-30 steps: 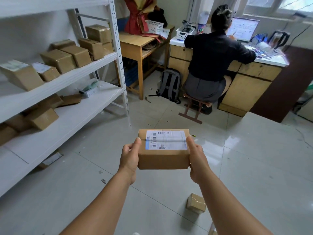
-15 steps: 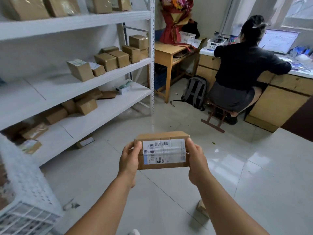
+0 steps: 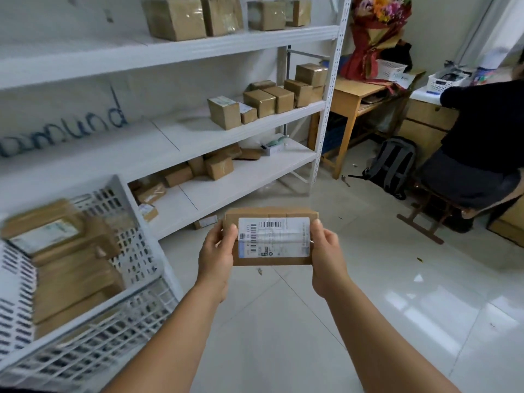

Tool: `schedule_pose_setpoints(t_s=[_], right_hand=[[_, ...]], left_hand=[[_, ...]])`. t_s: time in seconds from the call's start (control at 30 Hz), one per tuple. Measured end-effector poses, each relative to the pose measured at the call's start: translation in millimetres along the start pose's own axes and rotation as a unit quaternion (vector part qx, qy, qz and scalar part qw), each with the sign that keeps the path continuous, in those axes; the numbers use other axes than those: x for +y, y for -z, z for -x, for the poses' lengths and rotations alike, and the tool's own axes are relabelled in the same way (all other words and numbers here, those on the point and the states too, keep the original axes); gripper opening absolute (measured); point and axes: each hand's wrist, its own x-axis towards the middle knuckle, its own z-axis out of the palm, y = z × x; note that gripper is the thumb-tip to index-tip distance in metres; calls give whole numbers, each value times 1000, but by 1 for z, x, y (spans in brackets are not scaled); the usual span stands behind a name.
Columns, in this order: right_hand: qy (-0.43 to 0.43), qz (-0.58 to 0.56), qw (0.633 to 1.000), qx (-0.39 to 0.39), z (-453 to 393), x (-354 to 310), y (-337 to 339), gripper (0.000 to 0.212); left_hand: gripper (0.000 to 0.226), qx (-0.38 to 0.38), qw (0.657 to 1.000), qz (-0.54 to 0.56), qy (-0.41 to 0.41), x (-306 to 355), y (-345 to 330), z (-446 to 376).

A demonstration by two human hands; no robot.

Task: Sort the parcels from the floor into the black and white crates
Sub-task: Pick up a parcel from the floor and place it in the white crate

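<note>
A brown cardboard parcel [image 3: 272, 238] with a white barcode label is held up in front of me, label facing the camera. My left hand [image 3: 217, 252] grips its left end and my right hand [image 3: 326, 251] grips its right end, thumbs on the front. A white perforated crate [image 3: 133, 251] stands at the lower left, holding several brown parcels [image 3: 71, 268]. No black crate is in view.
White metal shelving [image 3: 243, 177] with several cardboard boxes runs along the left wall. A person in black [image 3: 482, 131] sits on a stool at a desk on the right, a grey backpack [image 3: 394, 165] beside them. A wooden table [image 3: 357, 95] stands behind. Glossy tiled floor lies ahead.
The view has swung left, bringing the white crate into sight. The parcel has tilted so its label faces me more squarely. Both hands keep their hold.
</note>
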Motion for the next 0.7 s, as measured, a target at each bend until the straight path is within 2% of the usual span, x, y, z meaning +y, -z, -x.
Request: schedule_pose_setpoints(t_s=[0.13, 0.23, 0.37, 0.5, 0.7], right_hand=[[24, 4, 999, -27, 26, 5, -69, 31], [44, 21, 998, -48, 47, 11, -117, 28], [57, 32, 994, -83, 70, 23, -174, 21], [57, 39, 990, -122, 92, 40, -224, 24], [41, 49, 981, -184, 119, 64, -290, 20]], left_hand=[[27, 11, 1000, -2, -23, 13, 70, -10], [16, 53, 998, 8, -26, 21, 120, -15], [27, 106, 993, 34, -31, 29, 181, -18], [43, 141, 988, 38, -44, 35, 237, -13], [41, 185, 982, 23, -32, 39, 307, -7]])
